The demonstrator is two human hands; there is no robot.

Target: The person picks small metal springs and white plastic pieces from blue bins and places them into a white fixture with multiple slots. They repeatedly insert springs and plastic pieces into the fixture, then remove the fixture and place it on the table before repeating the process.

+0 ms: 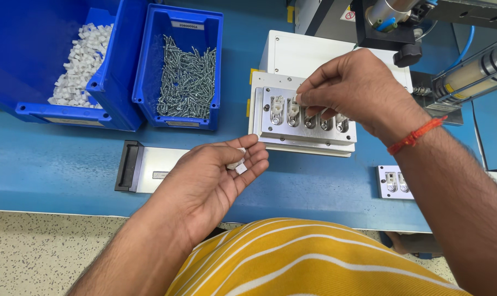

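Note:
My right hand (pixel 353 87) hovers over a metal fixture plate (pixel 303 134) with a row of several slots, and pinches a small white plastic part (pixel 298 99) above the slots. The two leftmost slots hold white parts (pixel 277 104). My left hand (pixel 210 178) is cupped palm-up in front of the fixture and holds a few small white plastic parts (pixel 239 165). An orange thread band (pixel 415 135) circles my right wrist.
A blue bin of white plastic parts (pixel 84 63) and a blue bin of metal screws (pixel 187 74) stand at the back left. A flat metal plate with a black handle (pixel 144 166) lies on the blue table. A smaller fixture (pixel 393 182) sits at right, machine parts (pixel 467 71) behind.

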